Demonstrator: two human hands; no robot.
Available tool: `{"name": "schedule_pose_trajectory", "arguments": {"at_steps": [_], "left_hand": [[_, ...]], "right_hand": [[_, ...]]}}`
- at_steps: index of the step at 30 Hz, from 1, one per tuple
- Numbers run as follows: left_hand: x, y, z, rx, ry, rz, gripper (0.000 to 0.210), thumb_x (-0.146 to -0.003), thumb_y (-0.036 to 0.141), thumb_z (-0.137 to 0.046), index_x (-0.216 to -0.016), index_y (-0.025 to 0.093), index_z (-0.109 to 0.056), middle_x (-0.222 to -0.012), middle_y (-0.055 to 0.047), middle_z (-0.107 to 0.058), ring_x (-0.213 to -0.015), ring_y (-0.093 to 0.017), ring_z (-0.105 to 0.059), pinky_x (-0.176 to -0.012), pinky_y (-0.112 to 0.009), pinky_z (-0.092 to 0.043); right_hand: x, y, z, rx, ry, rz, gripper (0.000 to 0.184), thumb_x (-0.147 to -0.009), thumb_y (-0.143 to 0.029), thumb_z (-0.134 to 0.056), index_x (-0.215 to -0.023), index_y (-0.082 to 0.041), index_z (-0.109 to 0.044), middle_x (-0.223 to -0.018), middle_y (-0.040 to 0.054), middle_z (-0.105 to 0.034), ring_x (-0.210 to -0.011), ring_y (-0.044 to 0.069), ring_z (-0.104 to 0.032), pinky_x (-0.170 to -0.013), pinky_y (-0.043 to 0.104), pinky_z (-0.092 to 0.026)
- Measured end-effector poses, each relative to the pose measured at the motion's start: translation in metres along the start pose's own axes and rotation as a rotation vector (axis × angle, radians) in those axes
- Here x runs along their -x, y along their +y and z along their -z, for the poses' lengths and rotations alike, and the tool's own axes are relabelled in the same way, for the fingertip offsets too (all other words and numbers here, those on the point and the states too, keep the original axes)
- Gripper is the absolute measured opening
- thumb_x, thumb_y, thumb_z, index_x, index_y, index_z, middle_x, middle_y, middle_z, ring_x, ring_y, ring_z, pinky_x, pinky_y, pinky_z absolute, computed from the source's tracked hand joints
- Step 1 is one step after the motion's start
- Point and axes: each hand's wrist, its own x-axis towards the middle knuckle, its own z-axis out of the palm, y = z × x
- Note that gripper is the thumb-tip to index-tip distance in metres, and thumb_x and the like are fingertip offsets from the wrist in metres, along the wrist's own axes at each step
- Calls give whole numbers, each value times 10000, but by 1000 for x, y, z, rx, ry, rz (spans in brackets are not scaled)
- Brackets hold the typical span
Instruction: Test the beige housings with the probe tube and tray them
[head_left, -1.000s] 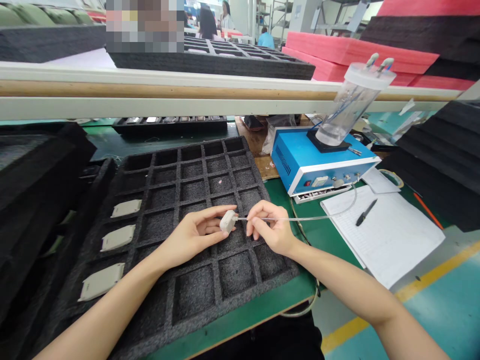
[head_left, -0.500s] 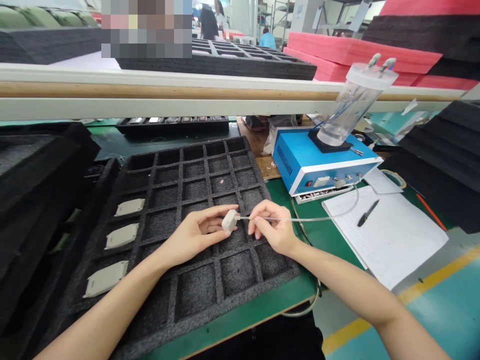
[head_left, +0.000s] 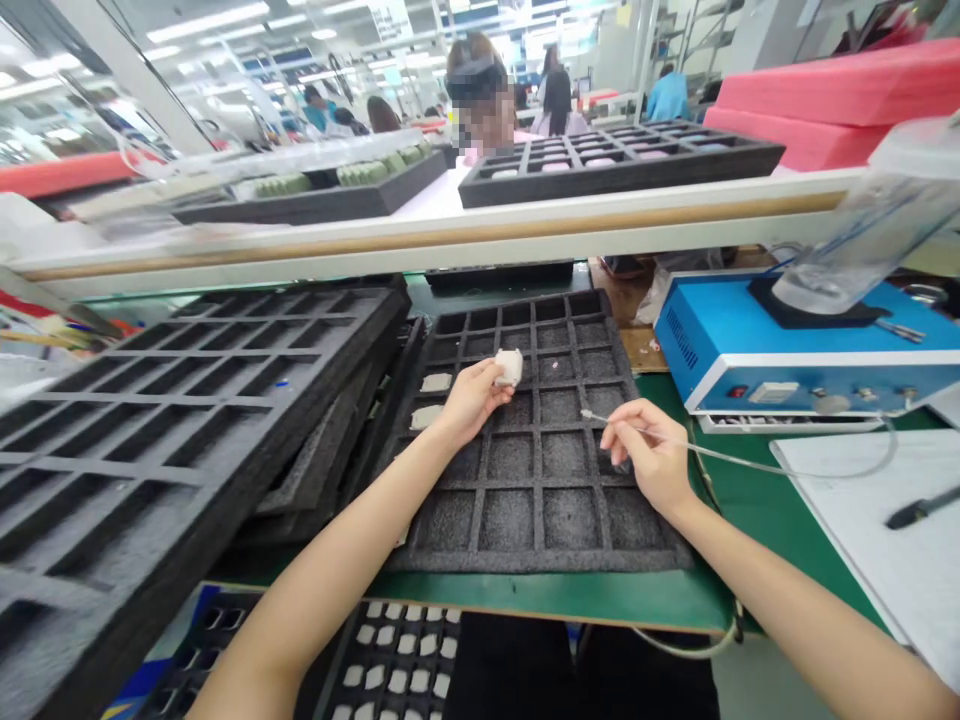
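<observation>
head view: pale casing and clear tube held apart over foam tray

a person's left hand (head_left: 475,400) holds a pale casing (head_left: 509,367) over the far half of the black foam tray (head_left: 551,561), thumb and fingers closed on the casing's edge. over the tray's right side, the right hand (head_left: 649,450) has its fingers curled in a pinch around a clear tube (head_left: 724,458), whose tip (head_left: 587,414) points toward the tray's middle, well apart from the casing. more pale pieces (head_left: 427,417) lie in the tray's left column. right of the tray, the tube loops to the front of a blue box (head_left: 705,308), with a clear cylinder (head_left: 829,270) standing on top. also right of the tray, nearer, a black pen (head_left: 922,508) rests on white paper (head_left: 840,500). left of the tray, other foam trays (head_left: 289,425) are stacked at a tilt. past its far edge runs a white shelf (head_left: 420,249).
</observation>
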Motion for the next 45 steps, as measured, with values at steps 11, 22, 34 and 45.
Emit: {"name": "schedule_pose_trajectory", "arguments": {"at_steps": [11,22,34,45], "left_hand": [[-92,18,76,-766,559,-82,239,-914,298,-590,-1092,142,-619,-1142,-85,-626,-1041,-214,-609,-896,-427,-516],[-88,26,78,-1147,388,-91,247,-917,313,-585,-1098,150,-625,-1181,-90,-618,-1084,-226,-595,-944,-455,-491],[206,62,8,-1187,-304,-427,253,-839,267,-611,-1086,294,-659,-1134,-39,-688,-1051,-234,-644,-920,-330,-509],[145,197,202,-1497,698,-148,162,-765,328,-613,-809,214,-719,-759,-2,-712,-745,-194,-639,-729,-266,-458]], "right_hand": [[-2,3,-3,-18,-72,-102,59,-756,-224,-538,-735,-169,-545,-535,-27,-599,-396,76,-485,-406,186,-372],[-2,4,-4,-14,-106,-86,74,-767,-234,-538,-745,-164,-546,-539,-25,-597,-412,80,-478,-422,193,-382],[0,-1,0,34,-107,-83,79,-749,-243,-562,-750,-164,-563,-549,-13,-612,-404,90,-502,-419,200,-394],[0,5,6,167,-159,-91,167,-805,-344,-600,-779,-180,-578,-572,13,-621,-442,130,-536,-456,243,-447]]}}
